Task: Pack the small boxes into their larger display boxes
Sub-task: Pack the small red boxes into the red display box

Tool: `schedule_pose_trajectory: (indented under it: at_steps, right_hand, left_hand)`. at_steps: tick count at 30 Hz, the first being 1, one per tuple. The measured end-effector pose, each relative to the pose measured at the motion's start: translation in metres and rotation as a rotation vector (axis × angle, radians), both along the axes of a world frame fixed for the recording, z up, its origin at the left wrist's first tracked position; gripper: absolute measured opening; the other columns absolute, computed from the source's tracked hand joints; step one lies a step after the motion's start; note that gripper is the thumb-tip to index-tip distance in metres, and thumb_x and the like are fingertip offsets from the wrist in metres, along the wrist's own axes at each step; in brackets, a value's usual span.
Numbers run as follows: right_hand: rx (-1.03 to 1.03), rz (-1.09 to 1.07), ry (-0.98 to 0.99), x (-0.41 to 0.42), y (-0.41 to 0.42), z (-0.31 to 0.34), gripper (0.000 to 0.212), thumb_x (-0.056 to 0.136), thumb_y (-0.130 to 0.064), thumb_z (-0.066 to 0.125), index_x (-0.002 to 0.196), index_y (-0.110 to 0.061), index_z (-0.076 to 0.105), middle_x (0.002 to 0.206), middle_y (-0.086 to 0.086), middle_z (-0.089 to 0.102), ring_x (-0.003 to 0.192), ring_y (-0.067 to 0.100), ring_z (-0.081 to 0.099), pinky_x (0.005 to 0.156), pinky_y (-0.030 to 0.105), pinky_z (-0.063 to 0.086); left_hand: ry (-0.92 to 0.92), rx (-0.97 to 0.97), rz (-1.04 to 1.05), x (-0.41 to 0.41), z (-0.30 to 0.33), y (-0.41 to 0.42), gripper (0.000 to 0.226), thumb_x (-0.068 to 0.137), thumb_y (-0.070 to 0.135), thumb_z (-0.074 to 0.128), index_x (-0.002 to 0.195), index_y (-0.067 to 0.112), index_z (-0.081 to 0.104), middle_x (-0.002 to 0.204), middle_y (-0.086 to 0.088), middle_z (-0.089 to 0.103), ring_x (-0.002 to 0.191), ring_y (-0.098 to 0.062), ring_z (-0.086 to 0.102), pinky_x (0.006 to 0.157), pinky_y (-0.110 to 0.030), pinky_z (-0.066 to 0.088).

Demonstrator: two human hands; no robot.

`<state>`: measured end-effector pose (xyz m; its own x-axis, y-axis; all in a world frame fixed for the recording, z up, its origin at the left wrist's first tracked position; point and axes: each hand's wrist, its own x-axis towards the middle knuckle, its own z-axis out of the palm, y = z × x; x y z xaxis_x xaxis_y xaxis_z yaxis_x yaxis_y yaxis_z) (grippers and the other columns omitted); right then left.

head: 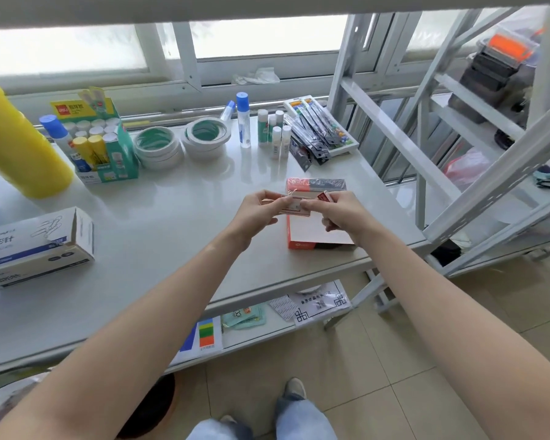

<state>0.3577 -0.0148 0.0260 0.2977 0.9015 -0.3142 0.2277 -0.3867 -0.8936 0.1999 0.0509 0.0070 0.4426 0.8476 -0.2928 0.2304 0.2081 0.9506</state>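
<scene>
White worktable (pixel 172 217) under both hands: left hand (pixel 256 214) and right hand (pixel 342 214) pinch small boxes (pixel 291 206) above the red display box (pixel 311 230), whose white interior looks largely unfilled

bright window (pixel 267 33) backlight, edges warped

Two stacks of white tape rolls (pixel 181 141) sit at the back of the white table (pixel 159 217), with blue-capped glue bottles (pixel 243 120) standing just right of them. Beside those, small white-capped glue sticks (pixel 275 131), then a tray of packaged pens (pixel 321 128). A yellow cylinder (pixel 16 134) looms far left.
</scene>
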Motion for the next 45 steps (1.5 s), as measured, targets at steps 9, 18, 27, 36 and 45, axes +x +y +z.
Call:
schedule_pose_trajectory:
  at_steps: [9,18,27,36,45]
  right_hand:
    - [-0.091,-0.139,-0.063,0.033,0.025,-0.021,0.016,0.083,-0.02,0.064,0.068,-0.016,0.059,0.062,0.0,0.053,0.045,0.015,0.05,0.044,0.021,0.044]
    - [-0.138,-0.12,-0.122,0.026,0.053,-0.044,0.013,0.078,-0.017,0.057,0.072,-0.006,0.059,0.061,0.007,0.055,0.042,0.023,0.054,0.05,0.028,0.051]
    - [-0.102,-0.026,-0.198,0.001,0.067,-0.059,0.023,0.077,-0.024,0.063,0.059,-0.01,0.064,0.062,0.012,0.065,0.058,0.024,0.061,0.069,0.037,0.056]
    - [-0.099,0.013,-0.077,-0.031,0.07,-0.064,0.015,0.072,-0.016,0.066,0.072,-0.002,0.072,0.073,0.017,0.074,0.065,0.026,0.07,0.077,0.043,0.061]
    - [-0.158,0.249,-0.018,-0.034,0.071,-0.04,0.01,0.083,-0.017,0.066,0.081,-0.009,0.062,0.064,0.008,0.06,0.049,0.014,0.057,0.04,0.014,0.049]
  left_hand:
    - [0.268,0.095,-0.052,0.038,-0.012,0.002,0.049,0.091,0.016,0.053,0.137,0.01,0.037,0.122,-0.001,0.046,0.104,-0.012,0.049,0.087,-0.024,0.04]
    - [0.399,0.135,-0.04,0.034,-0.017,0.006,0.072,0.067,0.014,0.056,0.137,0.007,0.042,0.127,-0.014,0.055,0.113,-0.025,0.06,0.099,-0.039,0.048]
    - [0.375,0.144,-0.046,0.007,-0.013,0.0,0.062,0.061,0.016,0.051,0.123,0.022,0.059,0.116,-0.006,0.066,0.099,-0.019,0.065,0.09,-0.032,0.053]
    - [0.423,0.165,0.031,-0.023,-0.019,0.003,0.054,0.075,0.004,0.059,0.128,0.01,0.052,0.122,-0.006,0.062,0.098,-0.016,0.061,0.088,-0.025,0.05]
    - [0.481,0.224,0.083,-0.032,-0.025,0.005,0.05,0.078,0.006,0.057,0.128,0.011,0.051,0.125,-0.011,0.054,0.104,-0.021,0.059,0.091,-0.025,0.046]
